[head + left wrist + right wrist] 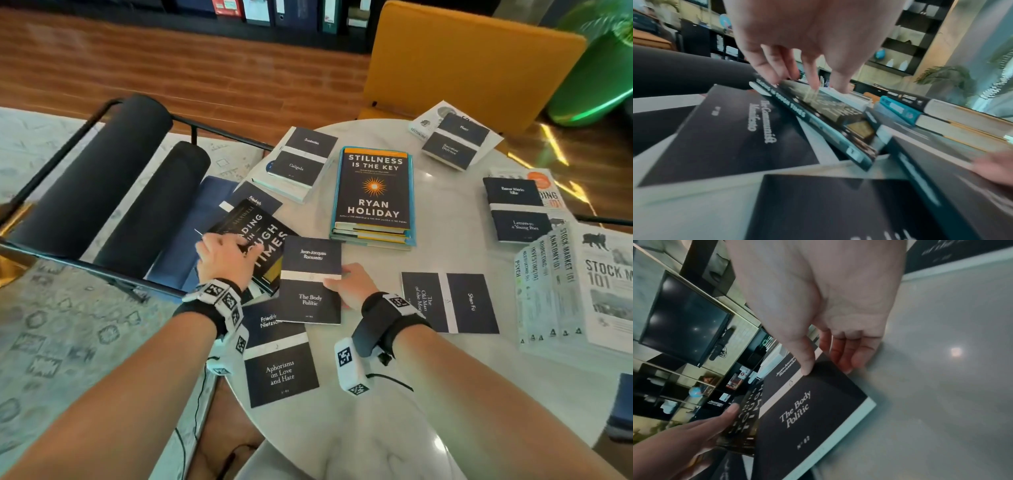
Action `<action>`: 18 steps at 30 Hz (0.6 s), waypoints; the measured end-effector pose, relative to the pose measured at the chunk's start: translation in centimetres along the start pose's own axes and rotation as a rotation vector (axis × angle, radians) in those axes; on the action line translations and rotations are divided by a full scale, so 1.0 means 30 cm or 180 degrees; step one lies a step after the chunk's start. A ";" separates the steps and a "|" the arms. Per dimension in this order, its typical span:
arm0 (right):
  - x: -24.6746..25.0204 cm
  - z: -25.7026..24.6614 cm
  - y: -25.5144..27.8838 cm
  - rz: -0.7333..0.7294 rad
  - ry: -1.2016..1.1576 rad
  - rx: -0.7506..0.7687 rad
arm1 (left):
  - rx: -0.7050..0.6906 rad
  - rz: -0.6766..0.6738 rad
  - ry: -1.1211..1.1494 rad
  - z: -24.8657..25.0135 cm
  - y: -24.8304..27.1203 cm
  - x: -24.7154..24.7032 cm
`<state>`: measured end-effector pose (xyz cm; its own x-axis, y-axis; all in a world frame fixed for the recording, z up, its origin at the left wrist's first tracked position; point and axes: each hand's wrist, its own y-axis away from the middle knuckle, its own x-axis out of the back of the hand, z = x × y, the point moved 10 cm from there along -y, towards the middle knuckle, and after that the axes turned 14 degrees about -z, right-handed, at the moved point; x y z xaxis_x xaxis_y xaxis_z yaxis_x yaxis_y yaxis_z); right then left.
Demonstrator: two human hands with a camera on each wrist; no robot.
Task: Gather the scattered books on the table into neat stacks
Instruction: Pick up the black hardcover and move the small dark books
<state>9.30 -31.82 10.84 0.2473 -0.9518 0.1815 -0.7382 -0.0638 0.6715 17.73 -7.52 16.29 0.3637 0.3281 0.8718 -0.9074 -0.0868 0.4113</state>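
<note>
You have The Body Politic (pixel 310 284), a thin dark booklet with a pale band, lying at 6 o'clock, overlapping Aphorisms on Love and Hate (pixel 281 366); the Tough Times hardback (pixel 260 243) sits at 9; the Stillness stack (pixel 373 195) at 12.

- The head view is bright and mostly sharp; the titles on the books can be read.
- A soft white glare lies on the table (pixel 442 205) near its far edge, and a wider pale reflection at its near edge.
- Yellow strips of light shine on the floor (pixel 551 144) beyond the far right edge of the table.
- Straight lines bend toward the corners of the head view.
- The left wrist view is blurred by motion, most strongly on the near book covers (pixel 731 129).
- The right wrist view is dim and grainy; one small round glare spot (pixel 955 352) sits on the table, and the right hand (pixel 818 293) throws a soft shadow there.
</note>
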 end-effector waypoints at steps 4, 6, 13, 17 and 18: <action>0.101 0.104 0.048 0.0562 0.0181 -0.0450 | 0.0935 -0.0400 0.0551 -0.136 -0.031 -0.019; 0.150 0.131 0.080 0.0887 0.0266 -0.0573 | 0.1026 -0.0589 0.0805 -0.161 -0.058 -0.039; 0.173 0.078 0.134 0.1212 0.1450 -0.0730 | 0.0704 -0.0194 0.1466 -0.115 -0.066 0.008; 0.138 -0.040 0.120 0.1192 0.1670 -0.0206 | -0.0122 0.0092 0.2184 -0.028 -0.047 0.058; 0.123 -0.074 0.114 0.1129 0.1588 -0.0038 | -0.0295 0.0125 0.2294 -0.005 -0.041 0.074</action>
<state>9.09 -34.87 15.41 0.2539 -0.6589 0.7081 -0.8230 0.2374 0.5161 19.62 -6.54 17.67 0.1304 0.8673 0.4805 -0.9427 -0.0417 0.3311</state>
